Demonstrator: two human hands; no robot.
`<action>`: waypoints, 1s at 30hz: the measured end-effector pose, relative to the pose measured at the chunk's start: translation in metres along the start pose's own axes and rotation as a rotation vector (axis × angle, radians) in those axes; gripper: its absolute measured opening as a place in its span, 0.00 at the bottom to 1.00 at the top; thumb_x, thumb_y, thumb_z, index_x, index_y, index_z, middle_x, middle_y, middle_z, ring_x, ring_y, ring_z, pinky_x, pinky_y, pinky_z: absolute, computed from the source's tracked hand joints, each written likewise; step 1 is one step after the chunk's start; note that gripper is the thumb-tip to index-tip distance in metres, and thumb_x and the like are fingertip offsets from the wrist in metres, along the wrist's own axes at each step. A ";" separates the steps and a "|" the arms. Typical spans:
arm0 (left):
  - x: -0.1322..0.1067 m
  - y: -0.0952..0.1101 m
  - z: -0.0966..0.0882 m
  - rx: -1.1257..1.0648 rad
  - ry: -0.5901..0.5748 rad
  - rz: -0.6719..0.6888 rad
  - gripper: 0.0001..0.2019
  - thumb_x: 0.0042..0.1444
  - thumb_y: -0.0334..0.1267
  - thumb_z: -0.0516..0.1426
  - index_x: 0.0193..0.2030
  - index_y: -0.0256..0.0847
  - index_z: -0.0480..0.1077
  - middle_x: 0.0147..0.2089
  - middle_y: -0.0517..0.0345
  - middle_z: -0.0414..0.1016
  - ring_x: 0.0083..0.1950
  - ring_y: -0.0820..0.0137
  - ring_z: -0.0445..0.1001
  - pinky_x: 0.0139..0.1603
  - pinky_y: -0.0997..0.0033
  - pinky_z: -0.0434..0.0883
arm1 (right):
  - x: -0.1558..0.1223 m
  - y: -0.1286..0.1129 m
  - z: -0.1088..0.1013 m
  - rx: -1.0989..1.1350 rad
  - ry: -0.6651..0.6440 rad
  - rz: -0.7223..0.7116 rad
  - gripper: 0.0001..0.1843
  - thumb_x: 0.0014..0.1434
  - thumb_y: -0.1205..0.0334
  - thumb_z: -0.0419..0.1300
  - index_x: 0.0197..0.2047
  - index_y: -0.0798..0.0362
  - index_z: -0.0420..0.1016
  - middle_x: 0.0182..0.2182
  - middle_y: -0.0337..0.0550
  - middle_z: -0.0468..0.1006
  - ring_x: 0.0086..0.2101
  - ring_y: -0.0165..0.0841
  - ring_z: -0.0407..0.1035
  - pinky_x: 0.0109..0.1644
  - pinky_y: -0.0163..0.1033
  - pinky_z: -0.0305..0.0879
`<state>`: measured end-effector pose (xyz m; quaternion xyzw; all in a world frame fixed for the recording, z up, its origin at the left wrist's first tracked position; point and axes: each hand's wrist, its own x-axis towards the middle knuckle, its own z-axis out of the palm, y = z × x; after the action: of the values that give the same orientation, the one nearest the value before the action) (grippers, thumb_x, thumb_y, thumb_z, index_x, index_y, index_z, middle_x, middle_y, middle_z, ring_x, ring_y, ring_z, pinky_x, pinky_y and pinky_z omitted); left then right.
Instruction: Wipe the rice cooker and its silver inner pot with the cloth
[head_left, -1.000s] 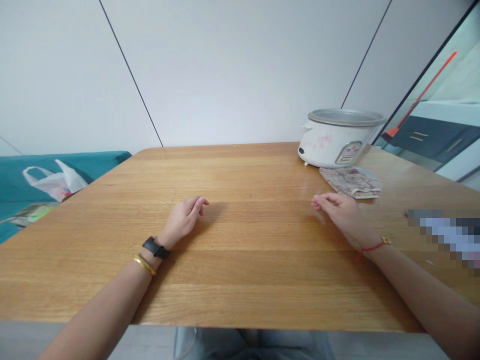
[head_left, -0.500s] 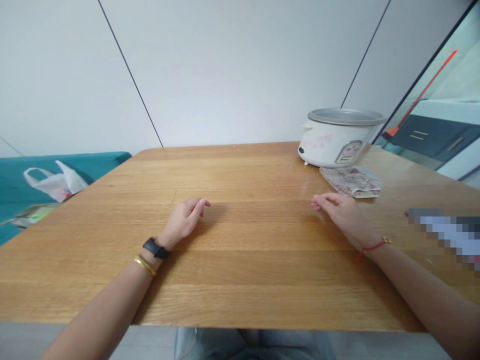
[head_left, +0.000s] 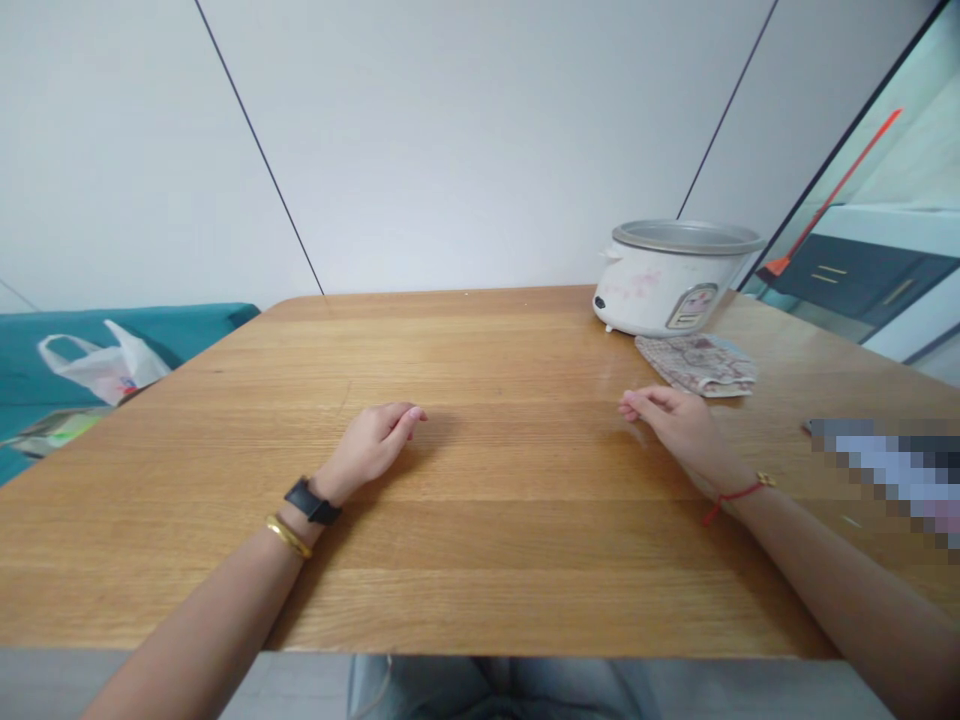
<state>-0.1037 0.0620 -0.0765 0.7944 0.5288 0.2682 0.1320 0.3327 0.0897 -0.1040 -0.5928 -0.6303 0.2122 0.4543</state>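
My left hand [head_left: 379,440] rests on the wooden table [head_left: 480,560], its fingers curled in and the thumb laid along them. A black watch band and a gold bangle circle that wrist. My right hand [head_left: 671,420] lies farther right, thumb and fingers drawn together, with a red cord bracelet on the wrist. I see nothing held in either hand. Just beyond my right hand lies a patterned folded cloth [head_left: 701,365]. Behind the cloth stands a white rice cooker [head_left: 649,290] without a lid, its grey rim facing up.
A blurred-out flat object [head_left: 892,470] lies at the table's right side. Left of the table, a white plastic bag [head_left: 105,370] sits on a teal sofa [head_left: 187,325]. A pale wall [head_left: 465,140] rises behind the table. An orange-handled broom [head_left: 840,190] leans at the far right.
My left hand has shifted very slightly right, its fingers a little more tucked in. The view has turned slightly; the rice cooker and cloth stay in place.
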 end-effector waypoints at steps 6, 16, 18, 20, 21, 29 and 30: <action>0.000 0.001 -0.001 0.028 -0.027 0.003 0.25 0.71 0.51 0.44 0.41 0.40 0.78 0.32 0.53 0.78 0.35 0.64 0.75 0.38 0.67 0.66 | 0.000 0.001 0.001 0.000 0.002 0.000 0.28 0.54 0.32 0.61 0.27 0.51 0.80 0.27 0.48 0.82 0.30 0.40 0.77 0.39 0.45 0.74; 0.002 0.002 0.001 0.076 -0.093 -0.017 0.23 0.70 0.50 0.46 0.35 0.39 0.74 0.32 0.53 0.76 0.35 0.65 0.73 0.38 0.66 0.64 | 0.001 0.002 0.000 -0.015 -0.019 -0.003 0.28 0.54 0.32 0.60 0.27 0.50 0.81 0.28 0.49 0.83 0.31 0.40 0.76 0.40 0.45 0.73; 0.002 0.002 0.001 0.075 -0.089 -0.014 0.22 0.70 0.49 0.46 0.36 0.39 0.75 0.33 0.53 0.77 0.36 0.65 0.73 0.38 0.67 0.64 | 0.002 0.003 0.000 -0.022 -0.019 -0.003 0.28 0.55 0.32 0.60 0.27 0.50 0.81 0.28 0.49 0.82 0.31 0.40 0.76 0.40 0.45 0.72; 0.001 0.001 0.001 0.074 -0.073 -0.007 0.22 0.70 0.49 0.47 0.36 0.40 0.75 0.33 0.54 0.77 0.35 0.65 0.73 0.38 0.67 0.64 | 0.002 0.004 0.000 -0.023 -0.014 0.003 0.29 0.54 0.31 0.60 0.27 0.50 0.80 0.28 0.49 0.82 0.31 0.40 0.76 0.40 0.45 0.72; 0.001 0.001 0.002 0.073 -0.060 -0.005 0.21 0.70 0.49 0.47 0.36 0.40 0.75 0.33 0.54 0.77 0.35 0.66 0.73 0.37 0.67 0.64 | 0.002 0.003 0.000 -0.021 -0.008 0.007 0.29 0.54 0.31 0.60 0.27 0.50 0.80 0.29 0.49 0.82 0.31 0.40 0.76 0.40 0.45 0.73; 0.001 0.000 0.001 0.064 -0.017 -0.003 0.22 0.70 0.49 0.48 0.37 0.38 0.76 0.33 0.53 0.78 0.34 0.66 0.73 0.37 0.67 0.63 | 0.000 -0.004 0.000 -0.008 0.020 0.032 0.30 0.51 0.29 0.61 0.27 0.51 0.80 0.28 0.50 0.82 0.31 0.41 0.76 0.40 0.46 0.73; 0.001 0.001 0.001 0.065 -0.018 -0.005 0.22 0.69 0.49 0.48 0.37 0.38 0.76 0.33 0.53 0.78 0.34 0.66 0.73 0.37 0.67 0.63 | 0.000 -0.004 0.000 -0.010 0.019 0.034 0.30 0.51 0.29 0.61 0.27 0.51 0.80 0.28 0.50 0.82 0.31 0.41 0.76 0.40 0.46 0.73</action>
<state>-0.1025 0.0625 -0.0770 0.7994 0.5379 0.2432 0.1118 0.3304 0.0887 -0.1006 -0.6077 -0.6169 0.2110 0.4535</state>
